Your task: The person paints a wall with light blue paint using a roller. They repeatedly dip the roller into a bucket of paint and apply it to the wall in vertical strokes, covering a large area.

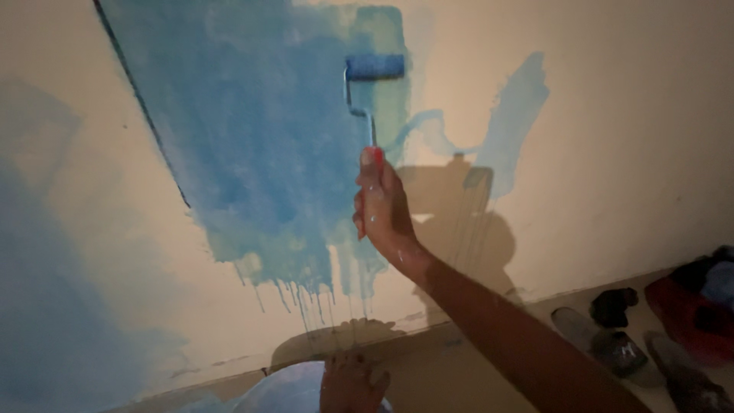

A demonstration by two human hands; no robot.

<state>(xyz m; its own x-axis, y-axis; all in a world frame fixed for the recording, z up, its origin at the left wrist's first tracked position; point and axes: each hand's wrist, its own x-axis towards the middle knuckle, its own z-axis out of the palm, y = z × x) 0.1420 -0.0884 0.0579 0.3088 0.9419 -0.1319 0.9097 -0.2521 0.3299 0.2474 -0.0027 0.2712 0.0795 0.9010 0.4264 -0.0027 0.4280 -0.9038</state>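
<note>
My right hand (382,205) is up against the wall (627,138), fingers wrapped tight and pressed together around the red-tipped handle of the paint roller (374,76). The blue roller head sits flat on the wall, high above my fist, right at the right-hand edge of the big blue patch (252,138). A thin bent metal stem runs from the head down into my grip. My knuckles and wrist are speckled with pale paint.

The patch fills the upper middle of the cream wall, and thin drips (306,294) run down from its lower edge toward the floor. To the right of the roller there is a separate blue smear (516,107), joined to the patch by a curving blue line.

Down at the bottom edge, my left hand (348,382) rests on the rim of a pale round container (287,390) (only partly in view, so I cannot tell how those fingers are set). Off to the right, on the floor, lie a pair of sandals (604,344) and a heap of dark and red cloth (696,306).
</note>
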